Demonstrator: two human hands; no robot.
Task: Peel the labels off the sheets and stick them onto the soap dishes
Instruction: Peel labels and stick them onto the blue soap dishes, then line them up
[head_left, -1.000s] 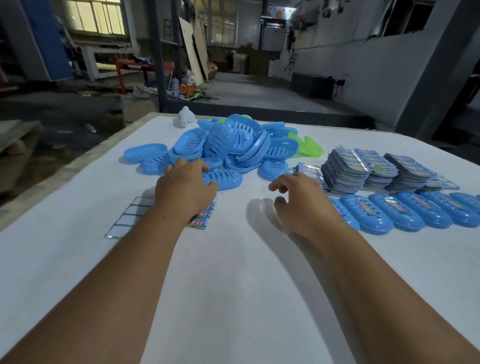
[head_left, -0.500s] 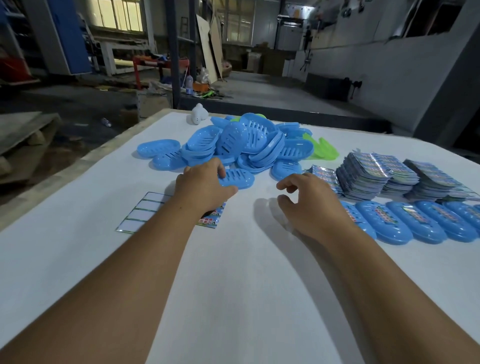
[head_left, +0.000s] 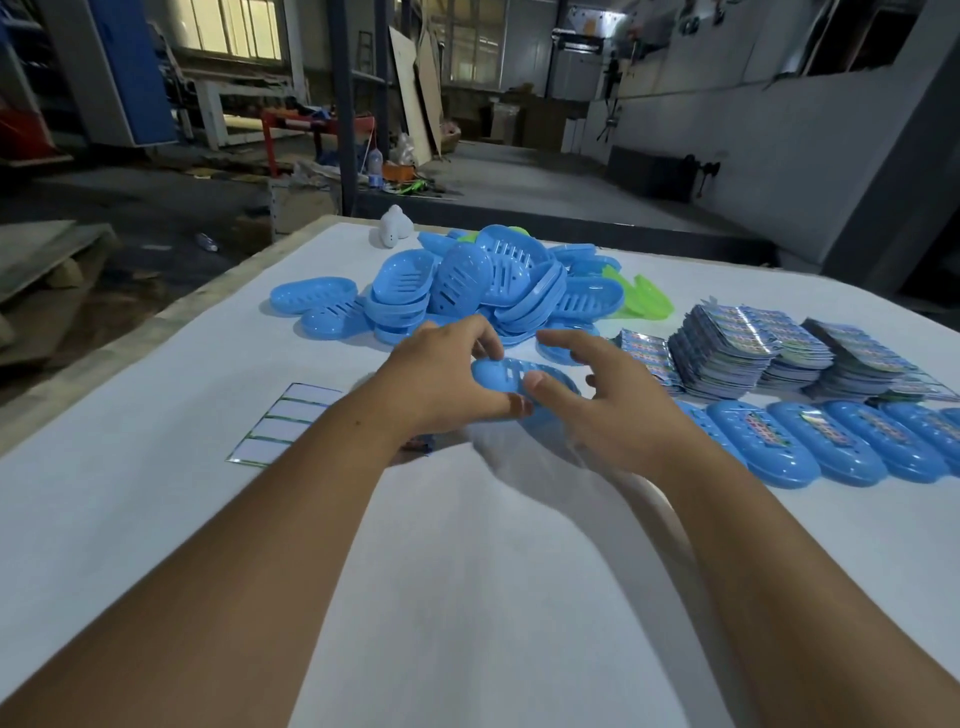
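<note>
1. A blue soap dish (head_left: 506, 375) is gripped by the left hand (head_left: 441, 379): the fingers (head_left: 485, 340) are curled over its far edge and the thumb is pressed at its near edge. The dish is turned slotted underside up and is seen between the two hands, above the worktop (head_left: 467, 571).
2. The right hand (head_left: 608, 410) is held beside the same dish with its fingers (head_left: 563, 343) spread and loosely bent. Its thumb lies on or just over the dish; contact cannot be confirmed.
3. A label sheet (head_left: 283, 423) is noted flat on the worktop, partly hidden under the left forearm. Four blank white cells are visible; a strip of colour shows at the wrist.
4. A pile of blue soap dishes (head_left: 483, 288) is recorded beyond the hands, with two loose dishes at its left and green dishes (head_left: 641, 301) at its right.
5. Stacks of printed label sheets (head_left: 737, 348) are set to the right of the pile.
6. A row of labelled dishes (head_left: 826, 441) is laid side by side in front of those stacks, each with a colourful label on top.
7. A small white object (head_left: 393, 228) stands near the far edge of the worktop.
</note>
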